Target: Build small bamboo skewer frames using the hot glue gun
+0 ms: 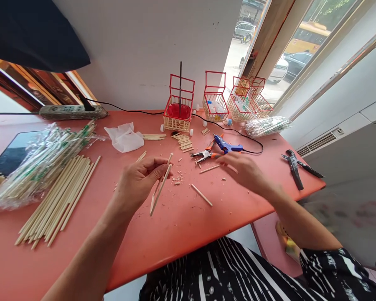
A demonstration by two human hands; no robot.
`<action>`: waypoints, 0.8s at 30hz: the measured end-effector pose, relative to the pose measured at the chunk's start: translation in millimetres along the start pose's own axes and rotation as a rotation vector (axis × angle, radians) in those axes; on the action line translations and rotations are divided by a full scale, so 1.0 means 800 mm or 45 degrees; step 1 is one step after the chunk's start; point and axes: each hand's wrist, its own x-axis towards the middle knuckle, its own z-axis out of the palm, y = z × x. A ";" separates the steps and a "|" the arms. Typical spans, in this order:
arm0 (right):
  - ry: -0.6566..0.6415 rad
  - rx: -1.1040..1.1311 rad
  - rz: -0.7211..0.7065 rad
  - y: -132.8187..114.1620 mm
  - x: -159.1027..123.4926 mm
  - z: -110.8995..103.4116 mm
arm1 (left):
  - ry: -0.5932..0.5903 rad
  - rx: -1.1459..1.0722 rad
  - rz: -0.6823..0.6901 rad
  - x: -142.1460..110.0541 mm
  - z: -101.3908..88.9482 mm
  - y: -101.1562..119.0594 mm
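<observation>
My left hand (141, 179) is closed, thumb and fingers pinching a small frame of joined wooden sticks (161, 190) above the table. My right hand (242, 169), slightly blurred, is over the table with its fingers stretched out and nothing seen in them. Just beyond its fingertips lies a blue glue gun (227, 146), next to orange-handled pliers (206, 154). A loose stick (201, 195) lies between my hands, and another stick (209, 169) rests near the pliers. Wood crumbs (177, 177) and short offcuts are scattered around.
Wooden sticks (58, 196) and a plastic-wrapped bundle (47, 161) fill the left side. Small stick carts (177, 121) with red frames stand along the back. Black-handled cutters (296, 167) lie near the right edge. A power strip (72, 112) and the glue gun's cord (253, 151) cross the back.
</observation>
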 end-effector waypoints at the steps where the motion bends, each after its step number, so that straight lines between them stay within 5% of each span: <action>1: -0.032 0.019 -0.027 -0.018 -0.005 0.013 | 0.002 0.011 0.006 0.000 0.000 0.001; 7: -0.393 -0.056 0.245 -0.080 -0.003 0.071 | -0.018 0.065 0.078 0.001 0.000 0.004; 14: -0.523 -0.212 0.331 -0.096 0.017 0.071 | -0.042 0.056 0.091 -0.002 0.004 0.004; 17: -0.428 0.012 0.401 -0.076 0.026 0.065 | -0.017 0.053 0.110 -0.004 0.005 0.009; 21: -0.038 0.563 0.453 -0.050 0.042 0.059 | -0.026 0.049 0.105 -0.006 0.006 0.011; 24: 0.108 0.964 0.498 -0.052 0.049 0.055 | -0.033 0.070 0.086 -0.006 0.008 0.009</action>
